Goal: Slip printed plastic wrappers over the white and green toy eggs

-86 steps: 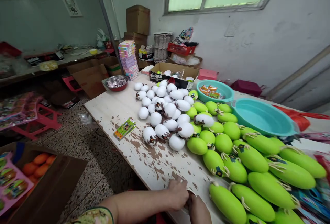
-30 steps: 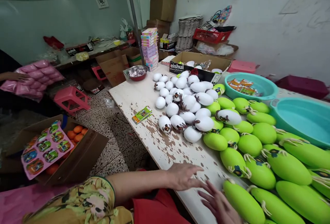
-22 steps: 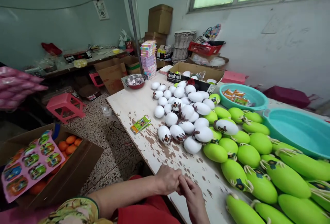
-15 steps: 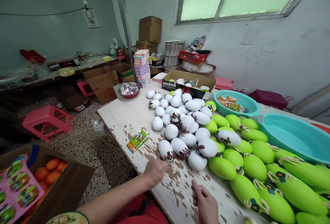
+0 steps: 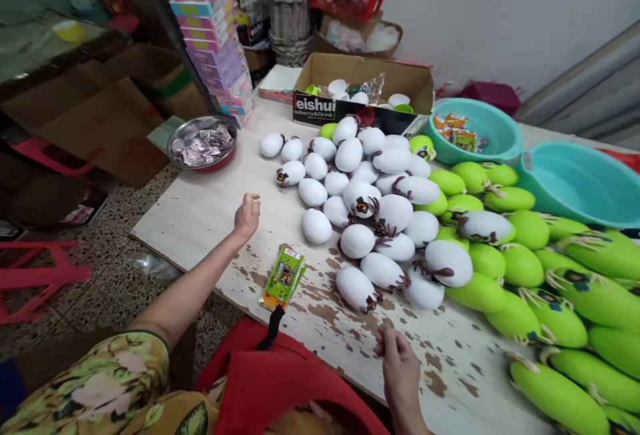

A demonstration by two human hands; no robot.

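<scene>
Head view: my left hand and right hand curl closed, contents hidden; reaching seems the step, left near the bowl; grasping calls for opening.

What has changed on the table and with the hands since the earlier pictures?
The left hand moved forward and left, away from the right hand, toward the round silver metal bowl; the right hand remains near the front edge of the peeling white table. Whether anything was taken or released is unclear. White egg shapes, bright green egg shapes and flat green packets lie as before.
</scene>
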